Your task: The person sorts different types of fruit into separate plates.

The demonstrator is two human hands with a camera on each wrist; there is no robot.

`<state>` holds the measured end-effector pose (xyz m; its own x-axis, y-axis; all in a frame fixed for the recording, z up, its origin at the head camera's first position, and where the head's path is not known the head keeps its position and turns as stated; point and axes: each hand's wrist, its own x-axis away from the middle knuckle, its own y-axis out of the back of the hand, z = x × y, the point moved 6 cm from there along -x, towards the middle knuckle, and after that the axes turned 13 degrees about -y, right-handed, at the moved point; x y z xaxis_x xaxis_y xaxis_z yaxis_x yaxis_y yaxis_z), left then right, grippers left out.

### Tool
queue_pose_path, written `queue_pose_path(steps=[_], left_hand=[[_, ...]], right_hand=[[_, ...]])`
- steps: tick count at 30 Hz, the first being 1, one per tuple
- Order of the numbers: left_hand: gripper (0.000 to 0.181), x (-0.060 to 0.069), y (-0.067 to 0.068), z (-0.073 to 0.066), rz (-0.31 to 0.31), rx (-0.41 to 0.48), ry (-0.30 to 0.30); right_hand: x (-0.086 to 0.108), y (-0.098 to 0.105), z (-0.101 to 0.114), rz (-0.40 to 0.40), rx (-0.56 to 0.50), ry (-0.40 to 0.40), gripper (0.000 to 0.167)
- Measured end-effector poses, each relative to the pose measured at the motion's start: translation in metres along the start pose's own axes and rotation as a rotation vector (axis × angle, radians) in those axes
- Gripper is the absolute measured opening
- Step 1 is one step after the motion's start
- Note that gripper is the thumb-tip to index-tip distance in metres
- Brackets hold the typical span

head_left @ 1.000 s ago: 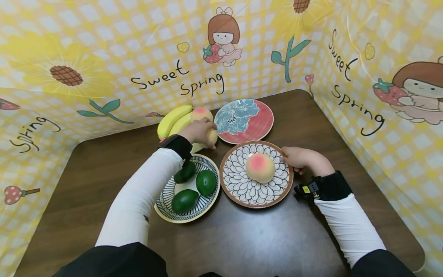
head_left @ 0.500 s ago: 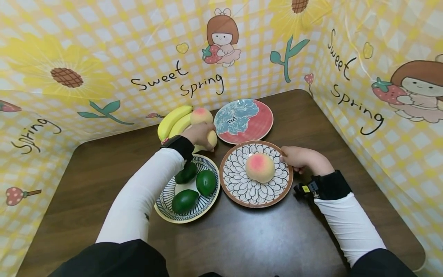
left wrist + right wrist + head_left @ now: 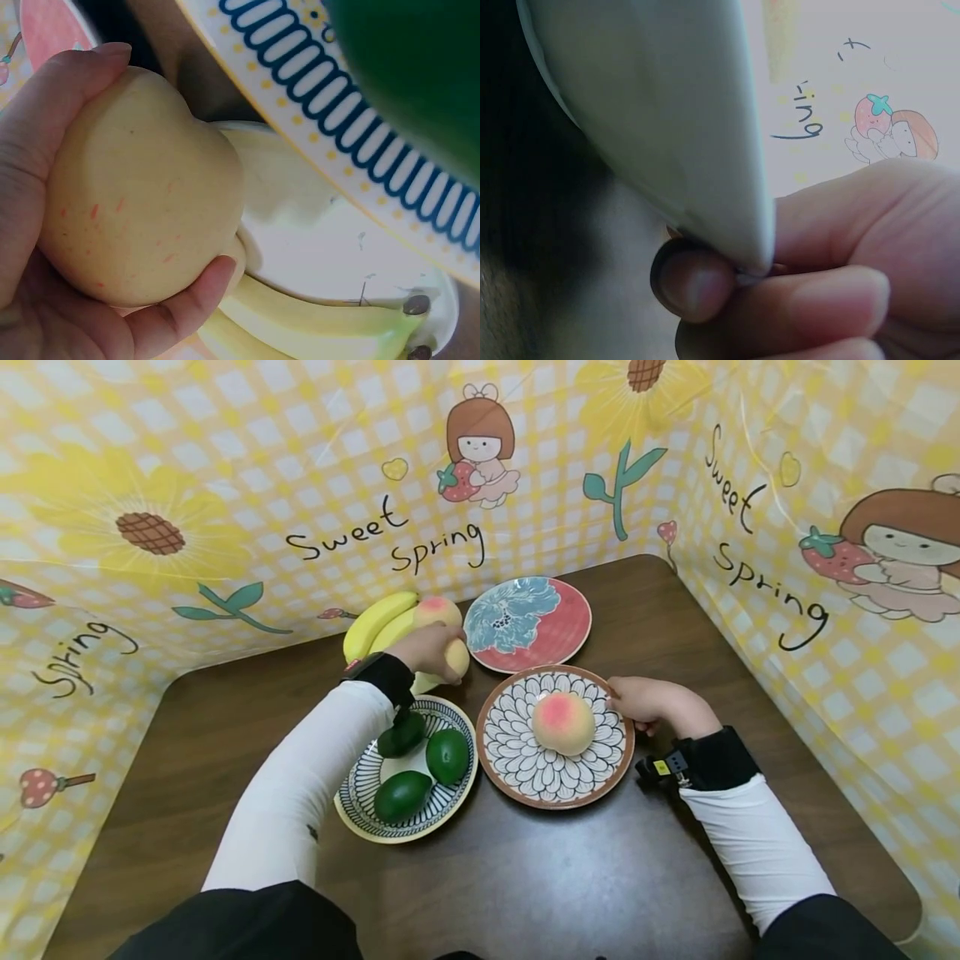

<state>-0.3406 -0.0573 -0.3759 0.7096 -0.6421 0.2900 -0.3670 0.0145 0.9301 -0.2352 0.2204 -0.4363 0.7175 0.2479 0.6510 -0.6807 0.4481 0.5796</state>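
Note:
My left hand [image 3: 429, 652] grips a pale peach [image 3: 142, 195], thumb on one side and fingers curled round the other. That peach is over a white plate [image 3: 300, 225] that also bears bananas [image 3: 378, 622] and a second peach [image 3: 437, 609]. My right hand [image 3: 656, 703] pinches the rim of a brown-edged plate [image 3: 502, 777] with a petal pattern; its pale underside shows in the right wrist view. A pink-topped peach [image 3: 564, 724] sits near that plate's middle.
Left of the petal plate stands a blue-patterned plate [image 3: 352, 814] with green avocado-like fruits [image 3: 402, 797], partly under my left forearm. Behind lies a red plate [image 3: 562, 639] with a blue flower. A yellow checked cloth [image 3: 315, 460] hangs round the brown table [image 3: 450, 893].
Both hands stay nearly where they were, the left still on its peach and the right on the plate rim. Only a slight shift of the head view shows.

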Motion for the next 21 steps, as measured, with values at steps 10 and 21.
queue_pose_path(steps=[10, 21], left_hand=[[0.066, -0.001, 0.005, -0.014, -0.014, -0.008, -0.040], [0.067, -0.003, 0.003, -0.028, -0.005, -0.007, -0.082]], right_hand=[[0.000, 0.000, -0.002, -0.003, -0.013, 0.001, 0.027], [0.001, 0.000, -0.001, 0.001, -0.013, 0.007, 0.026]])
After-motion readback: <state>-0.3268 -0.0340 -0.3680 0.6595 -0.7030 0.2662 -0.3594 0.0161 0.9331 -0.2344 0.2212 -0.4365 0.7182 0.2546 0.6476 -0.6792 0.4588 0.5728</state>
